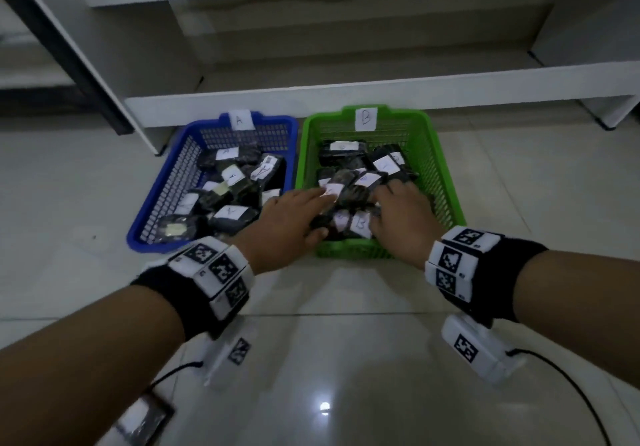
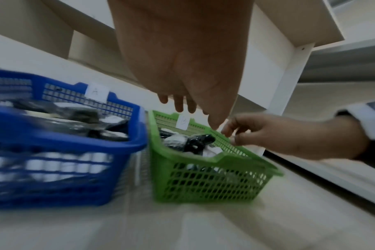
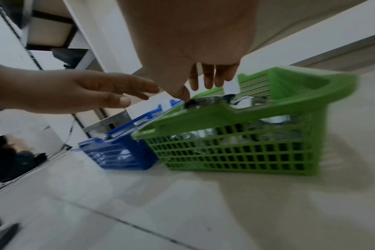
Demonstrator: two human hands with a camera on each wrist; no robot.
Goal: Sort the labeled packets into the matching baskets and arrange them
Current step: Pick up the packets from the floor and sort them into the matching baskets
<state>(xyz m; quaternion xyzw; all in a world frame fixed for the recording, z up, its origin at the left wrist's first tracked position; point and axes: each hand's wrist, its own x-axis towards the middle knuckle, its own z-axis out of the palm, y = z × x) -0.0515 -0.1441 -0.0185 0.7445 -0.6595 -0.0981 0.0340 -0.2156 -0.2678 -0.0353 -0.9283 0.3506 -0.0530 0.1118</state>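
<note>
The dark packets (image 1: pixel 349 186) marked B lie heaped in the green basket (image 1: pixel 446 186). The left hand (image 1: pixel 287 217) and right hand (image 1: pixel 401 213) hover over the heap with fingers spread, holding nothing. The blue basket (image 1: pixel 156 203) marked A sits just beside it, full too. Sorting looks done; tidying is the step now. Next, the 2 hands should press the heap flat.
</note>
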